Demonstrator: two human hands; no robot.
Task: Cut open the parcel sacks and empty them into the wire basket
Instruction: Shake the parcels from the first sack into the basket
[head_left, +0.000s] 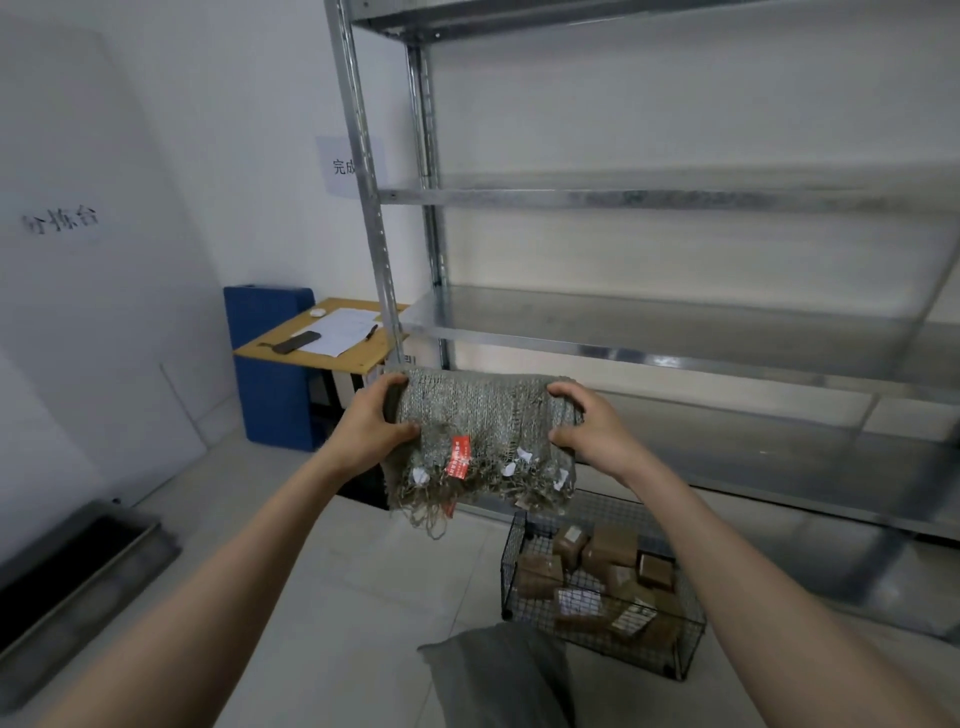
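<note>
Sack (478, 410) clamped in our left hand (371, 423) and right hand (589, 423), fingers (563, 389) curled; fringe may snag wire basket (511, 566) at five o'clock.

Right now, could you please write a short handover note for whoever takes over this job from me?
Left hand grips the left end of the folded grey-green woven sack; right hand grips its right end.
The sack is held before the grey metal shelving, above and left of the black wire basket on the floor.
Done: brown cardboard parcels lie in the basket; the held sack hangs limp, frayed edge and red tag down, apparently emptied.
Left: set this sack aside. The grey fabric shape at the bottom edge may be another sack; I cannot tell. No cutter in view.
</note>
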